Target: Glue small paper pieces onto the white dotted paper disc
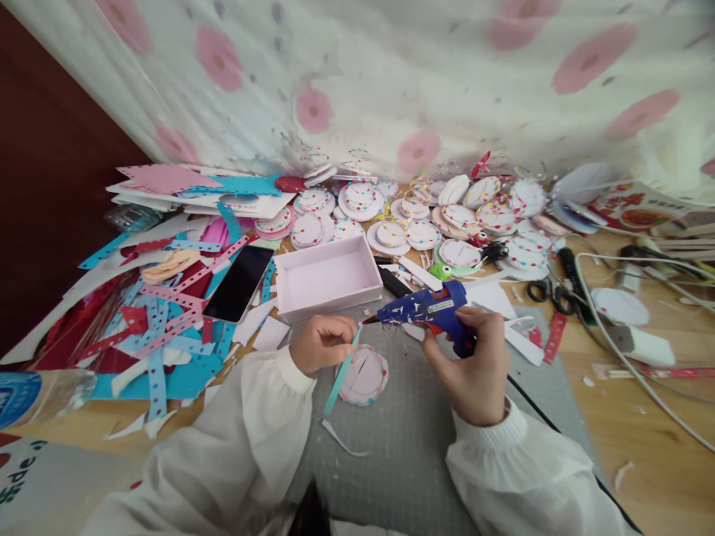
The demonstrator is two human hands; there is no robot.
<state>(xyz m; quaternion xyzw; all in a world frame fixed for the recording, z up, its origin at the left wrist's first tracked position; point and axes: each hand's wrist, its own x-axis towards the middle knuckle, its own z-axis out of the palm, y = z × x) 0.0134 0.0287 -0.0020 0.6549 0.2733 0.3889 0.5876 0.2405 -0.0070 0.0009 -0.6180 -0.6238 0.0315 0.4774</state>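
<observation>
From 10 to 2 o'clock, a flowered curtain (357, 89) hangs past the far edge of the wooden desk (611, 432). On the desk lies a grey mat (391, 465), its open room stretching towards 6 between white sleeves (257, 417). A heap of paper strips (159, 327) crowds 9 to 10; stacked dotted discs (362, 197) block 12 to 1. Nearer, at 12, stands an open white box (335, 299), with a dark phone (240, 283) at 10. At 3, the right hand's grip (483, 368) is closed round a blue glue gun (436, 309), its tip aimed at 9; a black cord (530, 400) trails past 4. At 10, the left hand's grip (321, 344) pinches a turquoise strip (342, 377) near its upper end, close to that tip; I cannot tell whether they touch. The strip slants across the left rim of a pale disc (373, 383), flat on the mat at the clock's centre. A thin white sliver (334, 434) lies at 7.
</observation>
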